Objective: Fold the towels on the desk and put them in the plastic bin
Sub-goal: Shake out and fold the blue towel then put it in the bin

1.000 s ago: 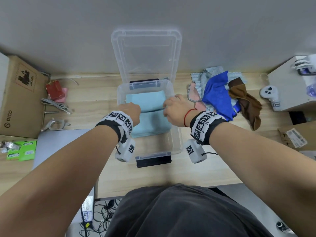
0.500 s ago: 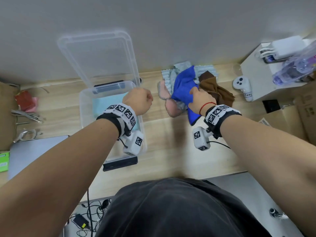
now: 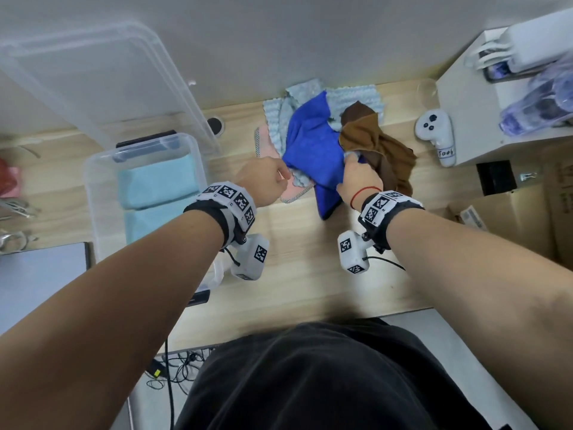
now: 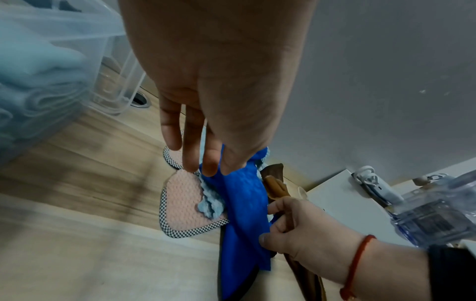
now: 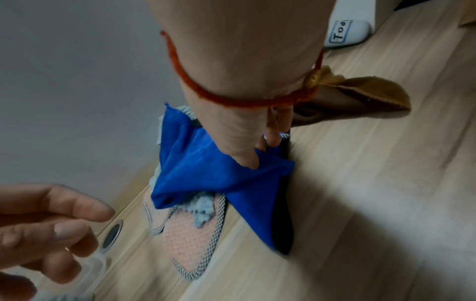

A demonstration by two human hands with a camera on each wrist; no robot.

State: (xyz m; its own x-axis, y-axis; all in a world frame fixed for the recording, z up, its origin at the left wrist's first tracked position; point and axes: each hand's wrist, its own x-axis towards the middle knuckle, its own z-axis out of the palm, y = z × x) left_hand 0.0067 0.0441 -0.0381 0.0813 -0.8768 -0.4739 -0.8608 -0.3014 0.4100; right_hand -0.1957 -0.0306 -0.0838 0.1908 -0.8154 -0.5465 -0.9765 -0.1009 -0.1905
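Note:
The clear plastic bin [image 3: 93,169] stands at left, its lid [image 3: 93,79] raised against the wall, with a folded light blue towel [image 3: 158,181] inside. To its right lies a loose pile: a blue towel [image 3: 313,150], a brown towel [image 3: 378,147], a pale blue textured towel [image 3: 350,97] and a pink towel with a checked border [image 3: 291,193]. My right hand [image 3: 356,178] pinches the blue towel [image 5: 206,169] at its right edge. My left hand [image 4: 203,165] reaches in from the left with relaxed fingers at the blue towel [image 4: 242,203] and holds nothing.
A white controller [image 3: 434,131] lies right of the pile, beside a white box [image 3: 471,97] carrying a water bottle [image 3: 539,103]. A grey laptop [image 3: 40,274] sits at the near left. A cable hole [image 3: 215,125] is behind the bin. Bare desk [image 3: 304,259] lies before the pile.
Both hands have left the bin, where the folded light blue towel stays. The right hand went to the pile and took the blue towel; the left hand followed to the pile's left side.

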